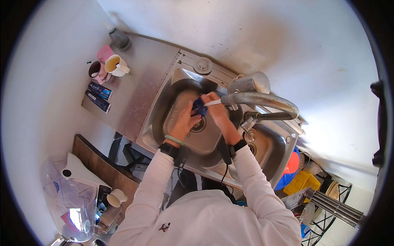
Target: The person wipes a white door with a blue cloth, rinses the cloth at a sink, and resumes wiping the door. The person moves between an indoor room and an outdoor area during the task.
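My left hand (184, 120) and my right hand (217, 108) are both over the left basin (172, 107) of a stainless steel double sink. Between them they hold a small dark blue cloth (199, 107), bunched up. Its far side is partly hidden by my fingers. A white stream of water (213, 102) runs from the mouth of the curved metal faucet (264, 98) onto the cloth and my right fingers. Below the cloth, the drain strainer (198, 125) shows in the basin floor. A pale green bangle (174, 140) circles my left wrist.
A metal mug (250, 83) stands behind the faucet, and a round drain cover (203, 65) lies on the rim. On the left counter are several cups (117, 65), toothpaste tubes (98, 101) and a dark bottle (120, 39). The right basin (261, 150) adjoins; a yellow basket (301, 183) sits lower right.
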Motion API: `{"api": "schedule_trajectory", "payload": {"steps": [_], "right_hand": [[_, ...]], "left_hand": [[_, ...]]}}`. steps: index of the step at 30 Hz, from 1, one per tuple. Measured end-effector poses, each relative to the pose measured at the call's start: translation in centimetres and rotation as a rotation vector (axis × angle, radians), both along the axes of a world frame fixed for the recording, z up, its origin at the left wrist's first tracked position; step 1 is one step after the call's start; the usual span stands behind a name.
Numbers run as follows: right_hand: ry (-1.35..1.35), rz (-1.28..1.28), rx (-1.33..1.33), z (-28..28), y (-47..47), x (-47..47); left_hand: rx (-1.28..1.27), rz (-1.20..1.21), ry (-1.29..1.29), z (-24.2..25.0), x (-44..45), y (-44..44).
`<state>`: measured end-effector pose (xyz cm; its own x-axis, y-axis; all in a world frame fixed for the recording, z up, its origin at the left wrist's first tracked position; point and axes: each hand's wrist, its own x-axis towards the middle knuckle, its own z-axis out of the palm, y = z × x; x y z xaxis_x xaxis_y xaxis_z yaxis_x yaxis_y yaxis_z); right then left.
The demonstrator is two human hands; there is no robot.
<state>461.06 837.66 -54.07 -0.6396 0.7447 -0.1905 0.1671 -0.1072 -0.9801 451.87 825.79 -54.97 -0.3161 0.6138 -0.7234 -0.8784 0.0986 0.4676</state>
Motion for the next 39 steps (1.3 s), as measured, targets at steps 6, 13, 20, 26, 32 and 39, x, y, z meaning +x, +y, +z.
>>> {"api": "schedule_trajectory", "payload": {"steps": [6,13,20,26,32,39], "right_hand": [[-0.09,0.163,0.312,2.7,-7.0,-0.6],[-0.318,-0.275,0.35,-1.4,-0.6,0.7],[-0.02,-0.102,0.041,1.3,-0.6,5.7],[-0.304,0.298,0.2,3.6,-0.9,6.4],[0.136,0.107,-0.192,3.0,-0.4,4.4],[-0.066,0.257,-0.266,4.1,0.3,4.9]], "left_hand": [[0.394,-0.059,0.564,-0.7,0.7,-1.7],[0.172,0.007,0.241,1.6,2.5,1.7],[0.065,-0.119,0.201,2.7,-1.4,0.5],[0.353,-0.107,0.231,3.4,-1.4,1.4],[0.222,-0.325,0.015,3.4,-1.0,0.2],[0.237,-0.397,0.318,2.3,-0.6,-0.4]]}}
